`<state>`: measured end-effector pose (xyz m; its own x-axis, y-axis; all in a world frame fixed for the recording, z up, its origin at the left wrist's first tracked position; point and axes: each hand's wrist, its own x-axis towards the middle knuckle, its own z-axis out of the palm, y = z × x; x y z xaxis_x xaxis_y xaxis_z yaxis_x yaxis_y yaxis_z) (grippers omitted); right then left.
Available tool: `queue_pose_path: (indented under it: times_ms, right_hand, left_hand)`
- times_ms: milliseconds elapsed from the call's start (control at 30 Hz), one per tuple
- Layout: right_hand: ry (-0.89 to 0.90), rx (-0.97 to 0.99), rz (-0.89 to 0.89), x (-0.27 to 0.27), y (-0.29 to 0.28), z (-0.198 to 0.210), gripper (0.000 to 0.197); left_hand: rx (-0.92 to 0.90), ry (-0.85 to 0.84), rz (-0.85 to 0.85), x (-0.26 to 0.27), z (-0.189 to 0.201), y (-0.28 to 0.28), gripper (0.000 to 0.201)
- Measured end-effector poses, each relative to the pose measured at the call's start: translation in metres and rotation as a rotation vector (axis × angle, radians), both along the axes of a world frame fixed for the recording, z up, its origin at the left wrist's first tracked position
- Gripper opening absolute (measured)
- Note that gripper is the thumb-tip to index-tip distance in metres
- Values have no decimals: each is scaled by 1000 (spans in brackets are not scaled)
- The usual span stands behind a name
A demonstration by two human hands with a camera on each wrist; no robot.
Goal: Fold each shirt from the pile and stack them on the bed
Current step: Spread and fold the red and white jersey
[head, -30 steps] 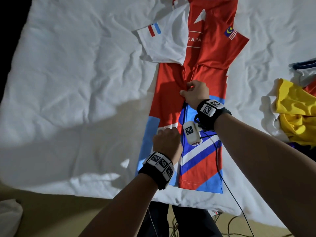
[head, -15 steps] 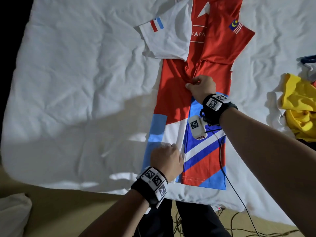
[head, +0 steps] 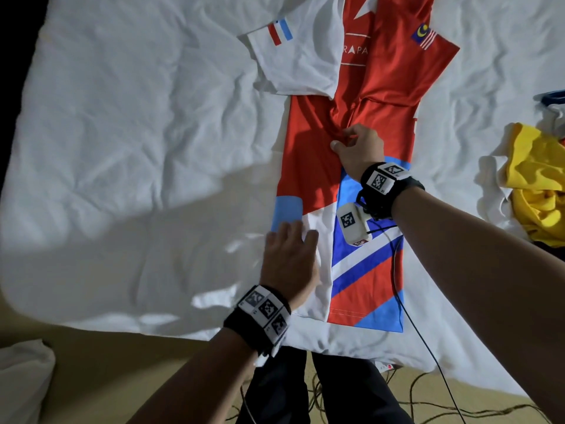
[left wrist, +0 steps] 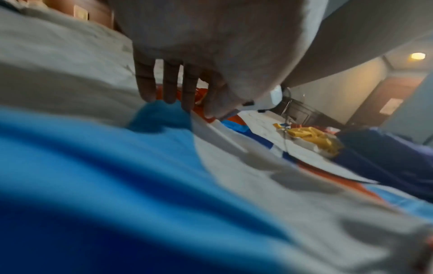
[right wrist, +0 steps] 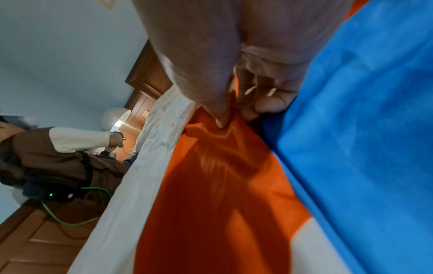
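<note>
Head view: one red jersey (head: 318, 166) lies flat lengthwise on the white bed (head: 137, 148), collar toward 12 o'clock, hem toward 6, right side already folded inward so the blue-striped panel sits on top. My right hand (head: 356, 149) pinches a bunch of red cloth at mid-body, thumb against curled fingers, clear in the right wrist view too (right wrist: 234, 103). My left hand (head: 289, 261) lies flat with fingers spread, pressing the left lower edge at about 7 o'clock from the pinch; the left wrist view shows straight fingertips (left wrist: 147, 92) on the blue patch. I judge the fabric thin, light, slick sports knit: it puckers at the pinch, will slide and sag, not fragile. Better taken at seams, hem or shoulders with two hands. Count: one shirt being folded, one pile (head: 538, 185) at 3 o'clock, yellow on top, number within unclear; no finished stack visible.
</note>
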<state>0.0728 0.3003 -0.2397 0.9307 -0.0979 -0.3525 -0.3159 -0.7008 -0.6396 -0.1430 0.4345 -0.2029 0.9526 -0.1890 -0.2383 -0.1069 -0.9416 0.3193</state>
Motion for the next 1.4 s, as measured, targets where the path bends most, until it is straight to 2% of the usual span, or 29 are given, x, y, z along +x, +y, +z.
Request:
queue_pose_path:
  times_ms: [67,133,233,300,333,433,467,500,567,633,700,767,867,933,1000,1100,1167,1267,1333,1400]
  right_hand:
    - [-39,-3,19,-2,0,0,27]
    - [-109,-6,-19,-1,-2,-1,24]
    - [-207,21,-178,-7,-5,-4,33]
    - [-335,-90,-134,-26,-3,-1,44]
    - [-386,-162,-10,-42,1,0,50]
    - [-390,-312,591,-105,5,-4,66]
    - [-369,-388,729,-123,2,-11,69]
    - [-330,-459,774,-135,-3,-19,72]
    - [-203,-541,664,-141,-12,-27,73]
    - [-79,-577,519,-135,-10,-24,75]
    - [-112,-544,476,-129,-1,-14,75]
    - [-213,-490,564,-126,6,-13,73]
    - [-214,-460,636,-117,5,-23,73]
    - [-125,-455,561,-113,1,-30,75]
    - [-94,-421,468,-111,-2,-31,74]
    - [-117,-366,340,-106,-2,-23,69]
    - [-229,-364,393,-97,0,-16,67]
    - [-339,-404,603,-78,9,-16,67]
    - [-280,-433,610,-63,11,-22,67]
    - [-195,-448,541,-52,6,-26,69]
  left_hand:
    - [118,33,-20,6,-14,14,55]
    - [145,77,-43,5,-28,27,71]
    - [117,87,-93,-6,-42,42,78]
    - [113,85,-100,-9,-47,45,80]
    - [114,76,-96,-9,-48,45,81]
    - [98,34,-77,-12,-53,43,80]
    - [89,31,-56,-12,-54,44,81]
    - [89,33,-35,-13,-54,44,82]
    - [96,25,-10,-15,-55,44,82]
    - [117,32,-3,-14,-52,39,73]
    - [132,36,25,-4,-41,34,59]
    - [144,51,72,21,-25,29,54]
    - [95,-62,72,64,-16,23,60]
    - [85,-84,-49,85,-30,24,67]
    - [165,-45,-141,95,-48,36,70]
    - [225,-22,-41,102,-64,56,71]
    - [192,-53,53,110,-60,55,69]
    - [154,-113,-67,128,-62,45,71]
    - [172,-116,-158,141,-68,47,72]
    - [199,-101,-117,154,-68,55,68]
